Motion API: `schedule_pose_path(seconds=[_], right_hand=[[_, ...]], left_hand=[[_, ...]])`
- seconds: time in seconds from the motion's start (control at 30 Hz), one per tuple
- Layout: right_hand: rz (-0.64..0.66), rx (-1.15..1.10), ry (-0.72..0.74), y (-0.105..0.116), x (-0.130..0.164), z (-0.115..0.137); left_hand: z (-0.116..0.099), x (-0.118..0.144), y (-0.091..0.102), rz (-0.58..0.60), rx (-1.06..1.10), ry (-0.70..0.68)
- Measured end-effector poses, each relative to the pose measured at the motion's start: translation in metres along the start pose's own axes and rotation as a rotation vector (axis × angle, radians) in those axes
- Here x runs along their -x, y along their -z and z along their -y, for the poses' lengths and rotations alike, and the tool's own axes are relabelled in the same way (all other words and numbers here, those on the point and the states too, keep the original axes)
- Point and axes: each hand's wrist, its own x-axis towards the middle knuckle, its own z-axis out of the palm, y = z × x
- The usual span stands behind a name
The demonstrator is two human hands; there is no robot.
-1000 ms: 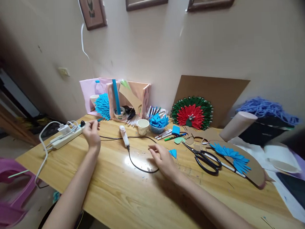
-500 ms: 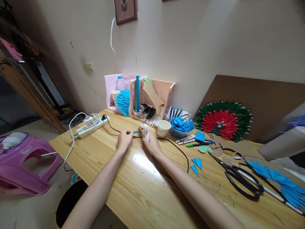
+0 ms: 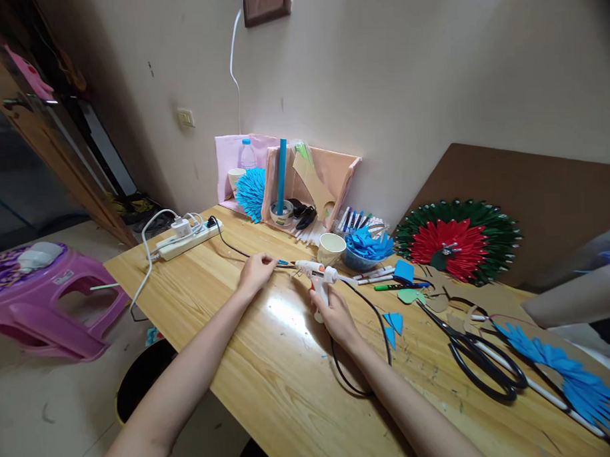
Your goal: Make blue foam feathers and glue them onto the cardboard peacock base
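My right hand [image 3: 334,313] is wrapped round the grip of a white hot glue gun [image 3: 316,275]. Its nozzle points left, and a pale glue stick sticks out at the back. My left hand [image 3: 256,275] has its fingertips pinched at a small blue paper piece [image 3: 283,262], which pokes out just in front of the nozzle. Whether the nozzle touches the paper I cannot tell. A black cord [image 3: 230,245] runs behind my left hand and loops under my right forearm. Two cut blue paper pieces [image 3: 394,323] lie right of my right hand.
Behind the glue gun stand a paper cup [image 3: 332,248] and a bowl of blue strips [image 3: 368,249]. Large black scissors [image 3: 482,359], markers [image 3: 397,287] and a blue fringed piece [image 3: 560,373] lie at right. A white power strip [image 3: 188,241] sits at the table's left edge.
The glue gun has turned from pointing at me to side-on, nozzle leftward, and moved right with my right hand. My left hand stays pinched near the blue piece. The view shifted slightly.
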Motion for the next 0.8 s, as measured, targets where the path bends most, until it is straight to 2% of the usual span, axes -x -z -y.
schedule_pose_path(seconds=[0.3, 0.8], right_hand=[[0.043, -0.146, -0.070, -0.0017, -0.0016, -0.0016], [0.051, -0.096, -0.044, 0.0013, -0.0020, -0.0027]], left_hand=[[-0.0056, 0.0065, 0.0017, 0.035, 0.028, -0.021], [-0.0108, 0.0056, 0.0010, 0.046, 0.079, -0.062]])
